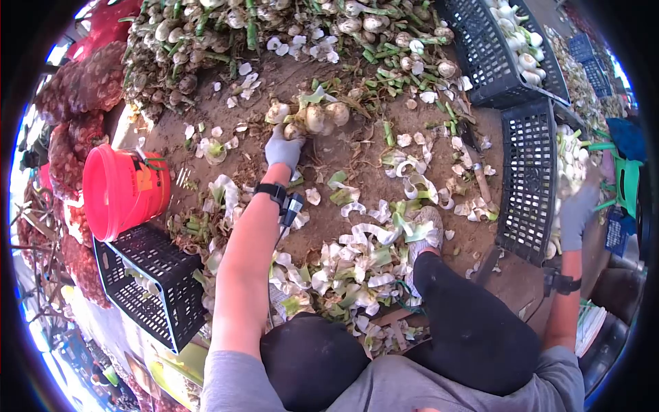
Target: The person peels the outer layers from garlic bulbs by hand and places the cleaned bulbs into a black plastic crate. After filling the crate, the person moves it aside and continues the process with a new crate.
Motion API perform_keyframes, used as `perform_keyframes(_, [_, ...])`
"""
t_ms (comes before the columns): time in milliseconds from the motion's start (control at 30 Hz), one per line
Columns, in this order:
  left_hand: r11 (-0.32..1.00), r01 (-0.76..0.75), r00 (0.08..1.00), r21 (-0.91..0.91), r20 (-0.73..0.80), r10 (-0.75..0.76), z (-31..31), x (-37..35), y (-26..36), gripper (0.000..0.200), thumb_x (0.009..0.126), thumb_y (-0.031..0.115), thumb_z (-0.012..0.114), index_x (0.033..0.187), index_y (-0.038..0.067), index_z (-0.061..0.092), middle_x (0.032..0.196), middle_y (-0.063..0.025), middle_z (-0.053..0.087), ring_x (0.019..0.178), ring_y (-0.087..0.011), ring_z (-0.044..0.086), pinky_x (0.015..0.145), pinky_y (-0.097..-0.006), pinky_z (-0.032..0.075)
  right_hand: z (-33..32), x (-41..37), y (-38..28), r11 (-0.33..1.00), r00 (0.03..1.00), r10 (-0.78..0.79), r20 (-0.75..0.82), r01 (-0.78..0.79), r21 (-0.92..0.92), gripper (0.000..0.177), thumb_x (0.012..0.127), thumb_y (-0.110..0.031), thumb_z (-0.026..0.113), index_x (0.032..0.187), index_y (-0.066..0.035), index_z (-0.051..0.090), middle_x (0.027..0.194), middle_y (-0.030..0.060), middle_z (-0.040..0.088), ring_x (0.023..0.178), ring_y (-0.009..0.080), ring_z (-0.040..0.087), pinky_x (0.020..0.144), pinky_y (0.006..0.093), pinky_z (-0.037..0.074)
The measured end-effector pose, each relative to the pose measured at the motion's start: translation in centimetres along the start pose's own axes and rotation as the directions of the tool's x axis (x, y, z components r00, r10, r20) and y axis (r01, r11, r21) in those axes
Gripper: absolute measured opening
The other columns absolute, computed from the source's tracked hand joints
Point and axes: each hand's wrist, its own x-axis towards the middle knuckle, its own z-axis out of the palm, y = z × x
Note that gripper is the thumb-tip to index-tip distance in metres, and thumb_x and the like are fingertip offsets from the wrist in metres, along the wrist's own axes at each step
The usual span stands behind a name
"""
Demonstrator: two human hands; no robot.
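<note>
My left hand [283, 150], in a light grey glove, is at a small bunch of dirty garlic bulbs [314, 119] on the brown ground, its fingers closed on the bulbs at the near side and partly hidden by them. My right hand [578, 209], also gloved, is over the black crate [527, 182] on the right, beside the trimmed white garlic [571, 154] in it. Its fingers are blurred, and whether they hold anything cannot be made out.
A big heap of untrimmed garlic [206, 34] lies at the top. Peelings [364, 254] cover the ground by my feet. A red bucket [123, 192] and a black crate [154, 285] stand left. Another crate [480, 51] of garlic is upper right. A tool [478, 175] lies on the ground.
</note>
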Motion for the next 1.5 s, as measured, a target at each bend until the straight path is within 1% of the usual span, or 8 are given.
perform_keyframes(133, [0.593,0.471,0.823,-0.653,0.568,-0.028,-5.5,-6.3,4.5,0.049,0.081,-0.002,0.064,0.129,0.008,0.056,0.118,-0.0130,0.063,0.102,-0.0255,0.065,0.084,-0.0327,0.056,1.3,-2.2,-11.6,0.458,0.886,-0.205,0.416,-0.289,0.840,0.049,0.085,-0.009,0.064,0.131,-0.001,0.050,0.123,0.0139,0.056,0.110,0.0247,0.056,0.089,0.0334,0.047])
perform_keyframes(233, [0.504,0.254,0.818,-0.825,0.462,0.343,-7.0,-12.6,5.9,0.062,0.074,-0.015,0.052,0.132,0.007,0.052,0.126,-0.0123,0.057,0.114,-0.0255,0.058,0.095,-0.0342,0.051,2.2,-3.4,-22.6,-0.217,0.590,-0.580,0.562,-0.776,0.591,0.062,0.094,-0.033,0.059,0.142,0.000,0.039,0.105,0.0124,0.063,0.080,0.0159,0.063,0.069,0.0243,0.054])
perform_keyframes(333, [0.368,0.453,0.777,-0.812,0.562,0.283,-7.8,-15.7,7.7,0.075,0.064,-0.016,0.050,0.136,0.005,0.048,0.129,-0.0082,0.057,0.116,-0.0215,0.058,0.097,-0.0328,0.048,0.7,-0.4,-31.1,0.125,0.268,-0.767,0.583,-0.829,0.546,0.061,0.089,-0.042,0.067,0.132,-0.001,0.051,0.092,0.0042,0.064,0.076,0.0118,0.059,0.064,0.0223,0.048])
perform_keyframes(467, [0.430,0.213,0.900,-0.878,0.347,0.263,-9.9,-17.1,10.2,0.082,0.062,-0.013,0.059,0.140,0.005,0.040,0.126,-0.0082,0.053,0.114,-0.0181,0.055,0.096,-0.0309,0.047,2.2,-2.6,-37.1,-0.227,0.511,-0.740,0.437,-0.802,0.553,0.040,0.089,-0.041,0.068,0.106,-0.005,0.063,0.084,0.0008,0.062,0.074,0.0086,0.057,0.063,0.0233,0.046])
perform_keyframes(667, [0.793,-0.227,0.957,-0.566,0.021,0.289,-9.6,-16.7,8.6,0.070,0.065,0.005,0.085,0.124,0.000,0.048,0.117,-0.0076,0.055,0.107,-0.0176,0.055,0.096,-0.0303,0.046,-2.0,-1.7,-38.9,-0.454,0.349,-0.762,0.545,-0.888,-0.066,0.031,0.091,-0.036,0.067,0.105,-0.009,0.059,0.096,0.0035,0.064,0.085,0.0137,0.064,0.069,0.0296,0.052])
perform_keyframes(1067, [0.810,-0.575,0.809,-0.119,-0.232,0.540,-12.0,-17.2,7.0,0.074,0.056,0.013,0.090,0.119,0.003,0.053,0.112,-0.0144,0.059,0.102,-0.0305,0.060,0.088,-0.0370,0.050,-0.5,-4.2,-43.0,-0.486,0.444,-0.826,0.348,-0.873,-0.041,0.041,0.091,-0.033,0.067,0.119,-0.007,0.054,0.118,0.0046,0.060,0.110,0.0168,0.059,0.096,0.0336,0.049])
perform_keyframes(1367, [0.811,-0.226,0.968,-0.539,-0.034,0.248,-12.9,-17.4,5.5,0.064,0.068,0.017,0.084,0.122,0.004,0.054,0.116,-0.0124,0.061,0.104,-0.0279,0.061,0.089,-0.0376,0.051,-1.8,-3.0,-41.7,-0.433,0.530,-0.784,0.323,-0.840,0.326,0.029,0.091,-0.017,0.066,0.117,-0.005,0.061,0.103,0.0024,0.060,0.096,0.0138,0.059,0.089,0.0293,0.049])
perform_keyframes(1500, [-0.017,0.557,0.830,-0.830,0.556,0.040,-13.5,-17.6,5.0,0.050,0.086,0.036,0.068,0.125,0.007,0.054,0.116,-0.0095,0.063,0.107,-0.0260,0.061,0.083,-0.0375,0.053,1.0,-1.8,-40.3,-0.304,0.721,-0.692,0.045,-0.348,0.887,0.023,0.089,-0.008,0.066,0.111,-0.002,0.066,0.098,0.0036,0.059,0.090,0.0143,0.057,0.084,0.0266,0.047])
